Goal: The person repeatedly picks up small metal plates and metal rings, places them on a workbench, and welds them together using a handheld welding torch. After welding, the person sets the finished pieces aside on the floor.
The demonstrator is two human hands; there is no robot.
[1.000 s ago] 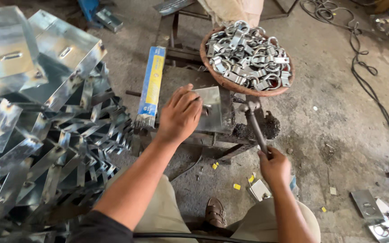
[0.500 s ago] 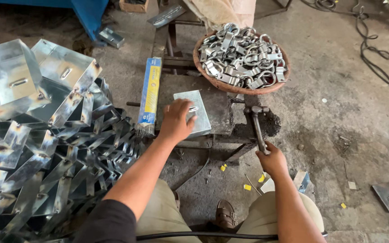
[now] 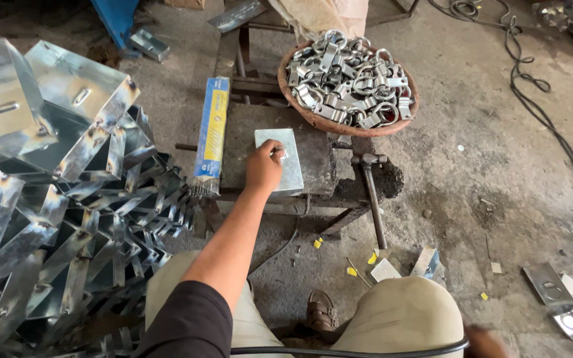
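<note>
plate (image 3: 280, 161) on bench (image 3: 319, 162), basket (image 3: 349, 83) behind

Right hand (image 3: 482, 341) blurred at bottom edge

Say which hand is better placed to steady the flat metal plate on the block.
Probably left. The left hand rests on the metal plate, while the right hand sits low by the knee, blurred at the frame edge, away from both plate and hammer.

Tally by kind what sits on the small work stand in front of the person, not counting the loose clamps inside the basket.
Flat metal plate, under the left hand: 1
Hammer: 1
Blue and yellow box of rods: 1
Round basket of clamps: 1
Total: 4
</note>
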